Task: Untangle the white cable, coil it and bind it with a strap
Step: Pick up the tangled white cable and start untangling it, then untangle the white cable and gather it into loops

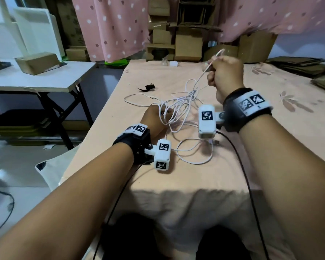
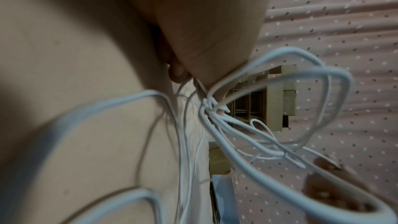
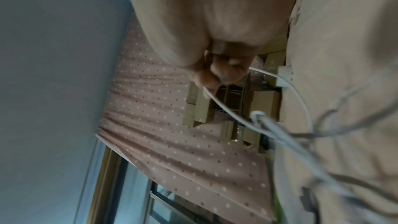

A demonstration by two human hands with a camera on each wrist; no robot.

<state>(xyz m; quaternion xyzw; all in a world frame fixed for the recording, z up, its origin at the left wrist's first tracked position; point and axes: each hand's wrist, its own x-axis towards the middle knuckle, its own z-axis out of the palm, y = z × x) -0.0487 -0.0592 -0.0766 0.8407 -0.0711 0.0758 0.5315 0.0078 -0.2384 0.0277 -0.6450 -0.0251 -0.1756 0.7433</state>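
A thin white cable (image 1: pixel 178 113) lies tangled in several loops on the peach tablecloth (image 1: pixel 120 117), with a knot (image 1: pixel 194 93) lifted above the cloth. My right hand (image 1: pixel 224 75) is raised and grips a strand of the cable, pulling it up and back. My left hand (image 1: pixel 156 117) stays low on the cloth and holds a bundle of loops. The left wrist view shows the knot (image 2: pixel 210 106) with loops fanning out of my hand. In the right wrist view my fingers (image 3: pixel 217 72) pinch the cable (image 3: pixel 286 88). A black strap (image 1: pixel 147 87) lies on the cloth beyond the tangle.
A small white charger plug (image 1: pixel 174 63) sits at the table's far edge. Cardboard boxes (image 1: pixel 188 44) and pink dotted curtains (image 1: pixel 111 25) stand behind. A white folding table (image 1: pixel 51 77) with a box stands to the left. Black wrist-camera leads (image 1: pixel 240 160) trail over the near edge.
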